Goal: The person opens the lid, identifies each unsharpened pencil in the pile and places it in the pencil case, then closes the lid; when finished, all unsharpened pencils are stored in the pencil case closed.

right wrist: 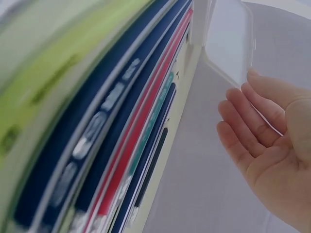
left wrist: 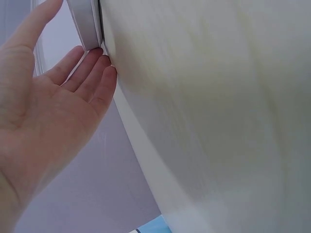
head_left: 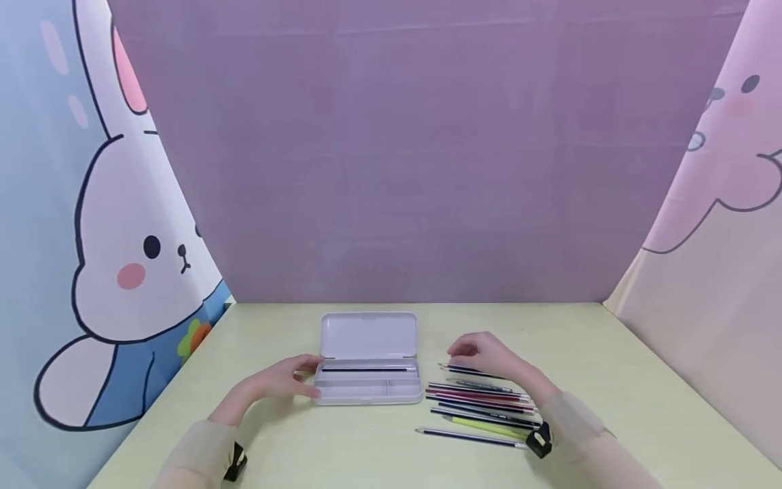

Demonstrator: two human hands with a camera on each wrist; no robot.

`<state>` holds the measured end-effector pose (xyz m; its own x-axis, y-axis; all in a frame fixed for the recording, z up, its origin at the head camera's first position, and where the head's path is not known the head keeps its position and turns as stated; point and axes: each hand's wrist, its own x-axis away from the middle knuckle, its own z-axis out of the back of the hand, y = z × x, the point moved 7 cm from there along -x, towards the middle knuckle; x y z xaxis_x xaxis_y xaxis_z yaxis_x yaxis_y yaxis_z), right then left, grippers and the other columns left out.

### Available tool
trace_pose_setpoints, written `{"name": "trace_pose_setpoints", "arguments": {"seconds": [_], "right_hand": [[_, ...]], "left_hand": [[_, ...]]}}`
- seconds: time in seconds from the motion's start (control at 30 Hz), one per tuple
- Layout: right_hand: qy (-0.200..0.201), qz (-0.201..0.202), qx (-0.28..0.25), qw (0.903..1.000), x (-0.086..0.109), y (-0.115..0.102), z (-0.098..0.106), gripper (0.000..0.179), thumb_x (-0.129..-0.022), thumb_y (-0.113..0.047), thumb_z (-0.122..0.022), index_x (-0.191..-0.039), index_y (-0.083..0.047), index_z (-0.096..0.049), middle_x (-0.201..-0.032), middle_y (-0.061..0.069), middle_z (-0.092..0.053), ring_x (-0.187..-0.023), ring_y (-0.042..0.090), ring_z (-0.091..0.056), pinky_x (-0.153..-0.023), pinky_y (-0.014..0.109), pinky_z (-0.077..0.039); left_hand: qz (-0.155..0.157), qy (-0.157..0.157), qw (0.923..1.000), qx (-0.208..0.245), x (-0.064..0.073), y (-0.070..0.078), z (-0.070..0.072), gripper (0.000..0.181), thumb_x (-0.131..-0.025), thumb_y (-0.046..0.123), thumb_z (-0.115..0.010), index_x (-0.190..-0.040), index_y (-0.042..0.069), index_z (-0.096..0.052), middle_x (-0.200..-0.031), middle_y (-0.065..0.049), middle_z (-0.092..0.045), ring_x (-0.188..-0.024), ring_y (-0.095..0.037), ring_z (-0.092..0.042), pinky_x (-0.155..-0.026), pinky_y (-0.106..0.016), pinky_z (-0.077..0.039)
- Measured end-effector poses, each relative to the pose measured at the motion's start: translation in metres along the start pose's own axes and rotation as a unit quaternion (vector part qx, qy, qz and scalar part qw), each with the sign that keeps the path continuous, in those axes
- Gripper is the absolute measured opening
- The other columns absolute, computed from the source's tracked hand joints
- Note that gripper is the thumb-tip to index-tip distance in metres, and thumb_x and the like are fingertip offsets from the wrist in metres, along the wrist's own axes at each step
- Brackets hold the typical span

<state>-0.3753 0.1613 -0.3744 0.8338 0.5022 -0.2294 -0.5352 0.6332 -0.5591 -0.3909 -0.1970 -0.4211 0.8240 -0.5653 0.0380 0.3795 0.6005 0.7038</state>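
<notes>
A white pencil case [head_left: 354,392] lies with its lid [head_left: 369,334] raised at the back. One dark pencil [head_left: 366,369] is in its long rear compartment. My left hand [head_left: 282,379] is at the case's left end, thumb near the front corner; the left wrist view has its extended fingertips against the case side [left wrist: 86,26]. To the right of the case, my right hand [head_left: 485,354] hovers over the far end of a group of loose pencils [head_left: 479,401]. In the right wrist view its fingers [right wrist: 243,119] are loosely bent, with nothing between them and the thumb.
The loose pencils are mostly dark blue, with red, green-grey and a yellow-green one [head_left: 489,426] among them. Nearest the front lies a separate dark pencil [head_left: 470,438]. A purple curtain [head_left: 427,149] stands behind the pale table [head_left: 342,448], with printed cloths at both sides.
</notes>
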Motion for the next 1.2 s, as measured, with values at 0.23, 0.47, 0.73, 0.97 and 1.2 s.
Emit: {"name": "trace_pose_setpoints", "arguments": {"seconds": [0.23,0.47,0.73,0.97,1.2], "right_hand": [[-0.011,0.011,0.017,0.9997,0.019,0.006,0.005,0.019,-0.088,-0.016,-0.064,-0.101,-0.002,-0.068,-0.093,0.003,-0.070,-0.081,0.007,-0.063,-0.072,0.023,-0.054],[-0.006,0.009,0.023,0.9997,0.038,0.013,0.012,0.016,-0.088,-0.017,-0.065,-0.099,-0.005,-0.068,-0.089,0.000,-0.069,-0.076,0.003,-0.060,-0.068,0.021,-0.053],[-0.001,0.008,0.021,0.9998,0.060,0.021,0.012,0.014,-0.088,-0.012,-0.065,-0.096,-0.001,-0.067,-0.088,0.002,-0.069,-0.075,0.001,-0.059,-0.065,0.020,-0.052],[0.010,0.015,0.034,0.9993,0.070,0.029,0.015,0.010,-0.087,-0.009,-0.064,-0.093,-0.002,-0.068,-0.085,0.002,-0.068,-0.072,-0.002,-0.055,-0.061,0.020,-0.050],[0.004,0.008,0.042,0.9991,0.074,0.034,0.015,0.005,-0.086,-0.008,-0.064,-0.089,-0.007,-0.068,-0.082,-0.003,-0.067,-0.069,-0.005,-0.051,-0.059,0.019,-0.048]], "left_hand": [[-0.004,0.001,1.0000,0.003,0.000,0.003,0.000,0.070,-0.080,0.026,-0.074,-0.135,-0.003,-0.042,-0.135,-0.022,-0.047,-0.123,-0.041,-0.044,-0.103,-0.057,-0.037],[-0.008,0.001,0.9999,0.006,0.000,0.006,0.001,0.071,-0.079,0.025,-0.075,-0.135,-0.005,-0.042,-0.135,-0.024,-0.047,-0.123,-0.042,-0.044,-0.103,-0.058,-0.036],[-0.019,-0.002,0.9998,0.005,0.002,0.006,0.000,0.071,-0.080,0.026,-0.074,-0.134,-0.005,-0.042,-0.134,-0.024,-0.048,-0.121,-0.042,-0.045,-0.100,-0.057,-0.039],[-0.019,-0.003,0.9998,0.007,0.003,0.005,0.000,0.070,-0.080,0.026,-0.074,-0.135,-0.004,-0.042,-0.134,-0.024,-0.047,-0.121,-0.042,-0.045,-0.100,-0.057,-0.040],[-0.011,0.000,0.9999,0.000,0.002,0.005,-0.001,0.070,-0.080,0.025,-0.074,-0.134,-0.004,-0.042,-0.135,-0.024,-0.047,-0.122,-0.042,-0.045,-0.100,-0.057,-0.040]]}}
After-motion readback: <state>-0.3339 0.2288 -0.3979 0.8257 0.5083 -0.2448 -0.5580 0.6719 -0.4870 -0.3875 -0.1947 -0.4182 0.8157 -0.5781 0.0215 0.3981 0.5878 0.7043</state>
